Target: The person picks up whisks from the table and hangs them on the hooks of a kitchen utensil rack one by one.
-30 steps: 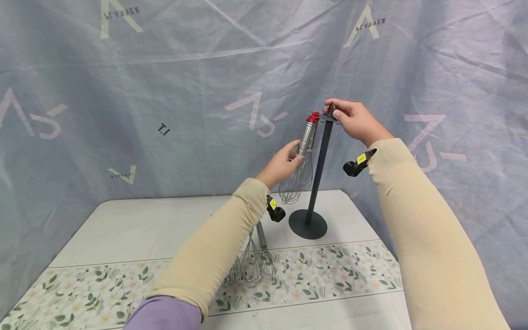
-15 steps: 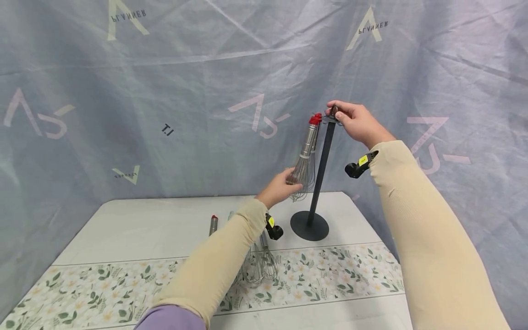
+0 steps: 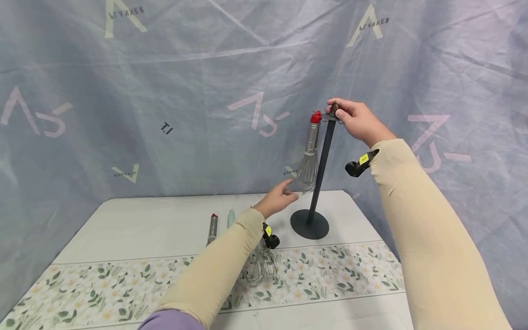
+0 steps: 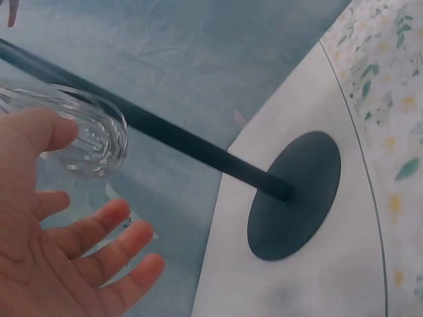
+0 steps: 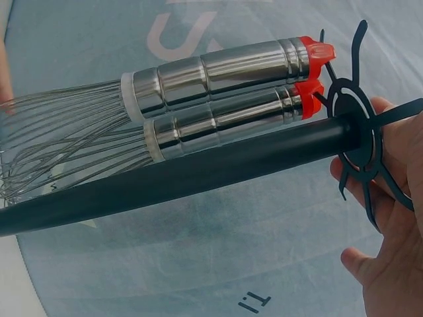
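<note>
Two metal whisks, a front one (image 5: 218,69) and a rear one (image 5: 218,122), hang by red handle ends from hooks of a black rotating-style stand (image 3: 323,160). My right hand (image 3: 360,120) pinches the knob at the stand's top, above the hook ring (image 5: 353,125). Just below and left of the hanging whisks is my left hand (image 3: 277,200), its fingers spread and holding nothing. In the left wrist view the wire loops (image 4: 99,142) overlap the thumb. On the table lie several more whisks, one red-ended (image 3: 213,227) and one with a pale green handle (image 3: 231,218), partly hidden by my left forearm.
The stand's round base (image 3: 309,224) rests on the white table (image 3: 152,224) towards its back right. A floral strip (image 3: 330,275) crosses the table. Grey printed cloth (image 3: 185,91) hangs behind and at the sides. Several bare hooks stick out around the ring.
My left hand has let go of the hanging whisk and moved down, opening its fingers. The whisk has swung closer to the pole. My right hand has kept its place at the top.
</note>
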Demonstrator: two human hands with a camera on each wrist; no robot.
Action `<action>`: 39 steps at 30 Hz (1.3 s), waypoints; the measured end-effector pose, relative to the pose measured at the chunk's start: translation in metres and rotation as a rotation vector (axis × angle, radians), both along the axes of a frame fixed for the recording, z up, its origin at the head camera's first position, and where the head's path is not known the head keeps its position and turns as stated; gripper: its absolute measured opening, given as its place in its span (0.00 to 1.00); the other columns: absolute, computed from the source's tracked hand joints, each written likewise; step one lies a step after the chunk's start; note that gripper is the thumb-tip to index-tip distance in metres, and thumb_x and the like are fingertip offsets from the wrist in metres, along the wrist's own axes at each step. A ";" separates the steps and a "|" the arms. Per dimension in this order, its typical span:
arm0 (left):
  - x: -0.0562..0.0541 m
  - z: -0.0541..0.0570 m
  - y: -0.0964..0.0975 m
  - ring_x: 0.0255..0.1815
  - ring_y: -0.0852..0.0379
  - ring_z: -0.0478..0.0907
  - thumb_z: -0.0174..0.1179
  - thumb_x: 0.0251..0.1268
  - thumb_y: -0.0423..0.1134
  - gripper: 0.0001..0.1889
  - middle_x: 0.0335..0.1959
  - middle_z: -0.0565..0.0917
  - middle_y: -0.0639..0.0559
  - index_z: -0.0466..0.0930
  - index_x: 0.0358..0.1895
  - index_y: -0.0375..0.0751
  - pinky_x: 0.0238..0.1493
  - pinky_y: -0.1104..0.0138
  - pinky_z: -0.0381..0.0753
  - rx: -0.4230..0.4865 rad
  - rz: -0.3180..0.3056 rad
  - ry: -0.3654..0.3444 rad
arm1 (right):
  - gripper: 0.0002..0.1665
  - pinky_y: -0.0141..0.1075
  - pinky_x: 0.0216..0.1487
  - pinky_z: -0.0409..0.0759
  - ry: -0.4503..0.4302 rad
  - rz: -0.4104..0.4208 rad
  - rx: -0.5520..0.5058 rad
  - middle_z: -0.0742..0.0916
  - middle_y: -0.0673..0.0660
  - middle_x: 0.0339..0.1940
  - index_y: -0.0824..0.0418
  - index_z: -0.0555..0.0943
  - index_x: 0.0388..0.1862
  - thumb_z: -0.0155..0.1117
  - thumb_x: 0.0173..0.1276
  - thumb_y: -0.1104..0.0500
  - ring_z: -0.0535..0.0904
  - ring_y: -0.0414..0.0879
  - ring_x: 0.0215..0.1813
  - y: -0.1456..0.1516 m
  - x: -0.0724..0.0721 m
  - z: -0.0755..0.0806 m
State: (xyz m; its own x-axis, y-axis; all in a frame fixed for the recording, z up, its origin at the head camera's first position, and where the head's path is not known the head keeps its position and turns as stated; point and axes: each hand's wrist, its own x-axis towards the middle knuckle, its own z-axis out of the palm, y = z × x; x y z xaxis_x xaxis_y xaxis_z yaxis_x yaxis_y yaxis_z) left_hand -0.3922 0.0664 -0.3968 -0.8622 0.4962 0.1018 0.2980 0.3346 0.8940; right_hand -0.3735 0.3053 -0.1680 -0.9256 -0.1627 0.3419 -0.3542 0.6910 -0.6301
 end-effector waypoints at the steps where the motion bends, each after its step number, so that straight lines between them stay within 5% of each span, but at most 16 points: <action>1: 0.000 -0.002 -0.003 0.65 0.46 0.75 0.57 0.75 0.51 0.36 0.64 0.77 0.42 0.54 0.81 0.52 0.64 0.50 0.74 -0.013 0.001 -0.004 | 0.26 0.51 0.75 0.62 -0.002 -0.001 0.002 0.76 0.57 0.71 0.51 0.66 0.78 0.41 0.85 0.54 0.65 0.48 0.76 0.000 0.000 0.000; 9: 0.015 -0.005 -0.050 0.62 0.45 0.77 0.54 0.78 0.51 0.29 0.63 0.77 0.43 0.62 0.78 0.53 0.60 0.48 0.76 -0.070 0.070 -0.003 | 0.27 0.52 0.74 0.62 -0.023 0.004 0.007 0.75 0.57 0.73 0.49 0.65 0.79 0.41 0.85 0.53 0.64 0.48 0.77 0.001 0.000 0.001; 16: 0.042 -0.007 -0.111 0.58 0.47 0.78 0.54 0.79 0.44 0.24 0.60 0.79 0.44 0.68 0.74 0.51 0.56 0.50 0.79 0.003 0.141 0.039 | 0.27 0.52 0.74 0.62 -0.017 -0.002 0.021 0.75 0.57 0.73 0.49 0.65 0.79 0.41 0.85 0.52 0.65 0.48 0.76 0.005 0.001 0.002; 22: 0.052 -0.018 -0.154 0.53 0.46 0.80 0.52 0.80 0.42 0.23 0.57 0.80 0.41 0.67 0.74 0.44 0.53 0.53 0.80 0.046 0.255 0.065 | 0.27 0.52 0.73 0.62 -0.014 -0.009 0.023 0.75 0.57 0.73 0.49 0.65 0.79 0.40 0.85 0.52 0.63 0.48 0.77 0.007 0.003 0.002; 32: 0.058 -0.058 -0.191 0.63 0.38 0.74 0.51 0.79 0.43 0.25 0.64 0.74 0.34 0.66 0.75 0.41 0.59 0.45 0.75 -0.009 0.445 -0.071 | 0.27 0.53 0.73 0.62 -0.022 -0.007 0.014 0.75 0.56 0.73 0.48 0.64 0.79 0.40 0.85 0.52 0.64 0.48 0.77 0.008 0.003 0.002; 39: 0.060 -0.076 -0.197 0.62 0.34 0.74 0.54 0.78 0.44 0.33 0.69 0.68 0.28 0.56 0.79 0.40 0.54 0.46 0.78 -0.046 0.403 -0.187 | 0.27 0.53 0.74 0.62 -0.003 -0.021 0.017 0.75 0.56 0.73 0.47 0.65 0.79 0.40 0.85 0.52 0.64 0.49 0.77 0.012 0.007 0.003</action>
